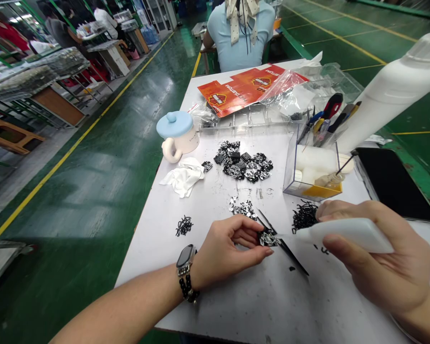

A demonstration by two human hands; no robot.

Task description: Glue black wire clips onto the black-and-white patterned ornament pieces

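Between the thumb and fingers of my left hand (232, 248) is a small black and silver metal piece (268, 238). My right hand (390, 258) grips a white squeeze bottle (354, 234), its thin nozzle pointing left at the metal piece; whether the tip touches it I cannot tell. Black tweezers (292, 258) lie on the table, partly behind the piece. Just beyond my left hand is a heap of small silver parts (242, 208). Black curved bits form one pile (304, 216) by my right hand and a smaller pile (184, 225) to the left.
Farther back lie more black and silver pieces (243, 162). A lidded cup (179, 136) and crumpled tissue (184, 177) stand left. To the right are a clear tool box (311, 177), a large white bottle (390, 91) and a phone (397, 184). Orange cards (236, 91) lie behind; a person (240, 33) sits beyond.
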